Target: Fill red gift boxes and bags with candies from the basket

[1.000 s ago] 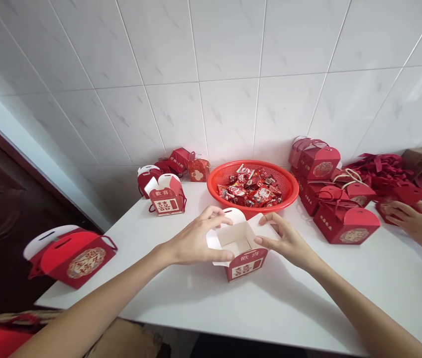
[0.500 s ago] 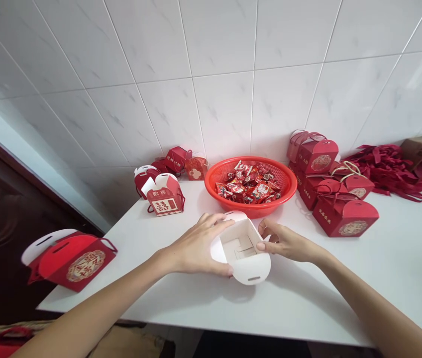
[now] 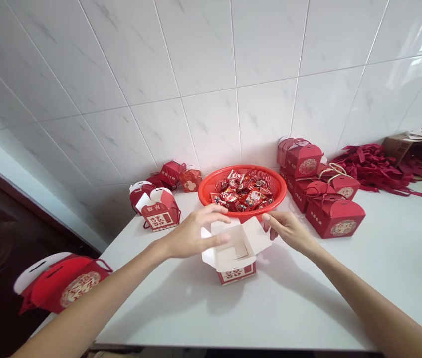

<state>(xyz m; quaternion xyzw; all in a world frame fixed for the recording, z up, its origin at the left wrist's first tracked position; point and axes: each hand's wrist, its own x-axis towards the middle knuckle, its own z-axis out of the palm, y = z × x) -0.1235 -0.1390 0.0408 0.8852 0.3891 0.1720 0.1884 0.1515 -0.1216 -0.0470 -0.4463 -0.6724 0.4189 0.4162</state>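
A small candy box [image 3: 238, 275], white inside and red with gold characters outside, stands upright on the white table with its flaps spread. My left hand [image 3: 192, 231] is above its left side, thumb and fingers apart, holding nothing. By the box's right flap is my right hand [image 3: 283, 229], its fingers loosely bent and apart from the thumb; whether the fingertips touch the flap is hard to see. Just behind the box sits a red plastic basket [image 3: 278, 191] of wrapped candies [image 3: 254, 198].
Red gift boxes [image 3: 336, 219] are stacked right of the basket, with dark red ribbons [image 3: 371, 166] beyond. To the left stand an open box [image 3: 159, 219] and several others by the tiled wall. Another red box [image 3: 72, 283] sits at the table's left edge.
The box's right flap has folded outward. My left hand has come off the box's side and lifted above it, and my right hand has moved up beside the flap. The view has shifted slightly.
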